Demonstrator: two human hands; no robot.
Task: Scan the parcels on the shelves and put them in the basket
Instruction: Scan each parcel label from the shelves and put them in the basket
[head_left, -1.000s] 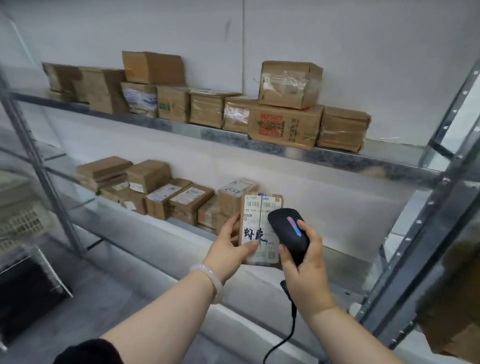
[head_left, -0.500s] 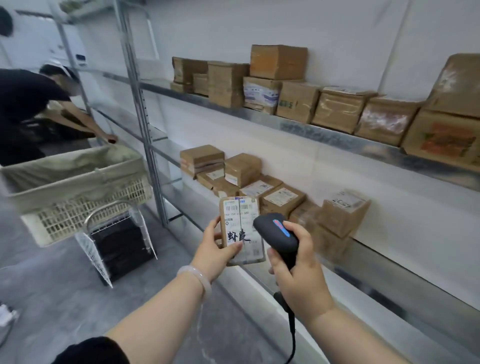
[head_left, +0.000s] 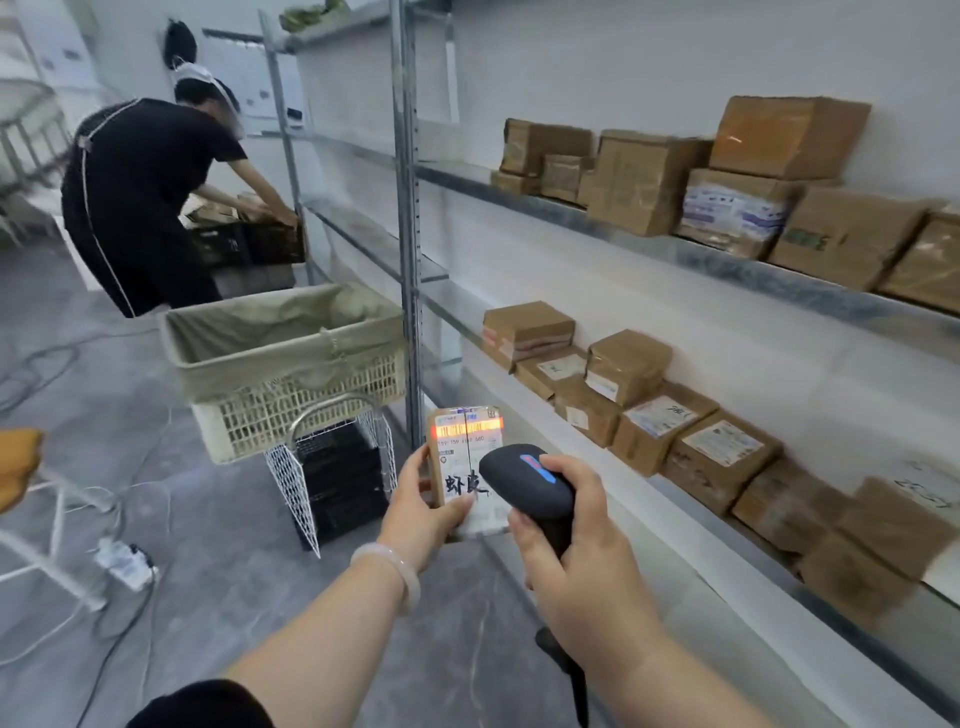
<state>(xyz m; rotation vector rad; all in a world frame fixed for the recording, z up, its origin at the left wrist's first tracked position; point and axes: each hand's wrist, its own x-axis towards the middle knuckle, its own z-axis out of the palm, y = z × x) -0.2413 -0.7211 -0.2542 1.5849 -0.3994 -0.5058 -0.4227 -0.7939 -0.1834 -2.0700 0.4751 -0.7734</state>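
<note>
My left hand (head_left: 423, 512) holds a small cardboard parcel (head_left: 464, 457) upright, its white label with black characters facing me. A red scan band glows across the barcode at the label's top. My right hand (head_left: 582, 561) grips a black handheld scanner (head_left: 524, 486) with a blue and red light, aimed at the label from just to its right. The cloth-lined plastic basket (head_left: 291, 374) stands to the left, ahead of the parcel, on a wire stand. Several brown parcels (head_left: 644, 410) lie on the lower shelf and more parcels (head_left: 727, 182) on the upper shelf.
A metal shelf upright (head_left: 410, 260) rises between basket and shelves. A black crate (head_left: 337, 478) sits under the basket. A person in black (head_left: 145, 202) bends over a dark crate at the back left. Cables and a power strip (head_left: 122, 564) lie on the grey floor.
My view has swung left, bringing the basket and the other person fully into sight. Both hands keep parcel and scanner together, and a red scan band now lights the barcode.
</note>
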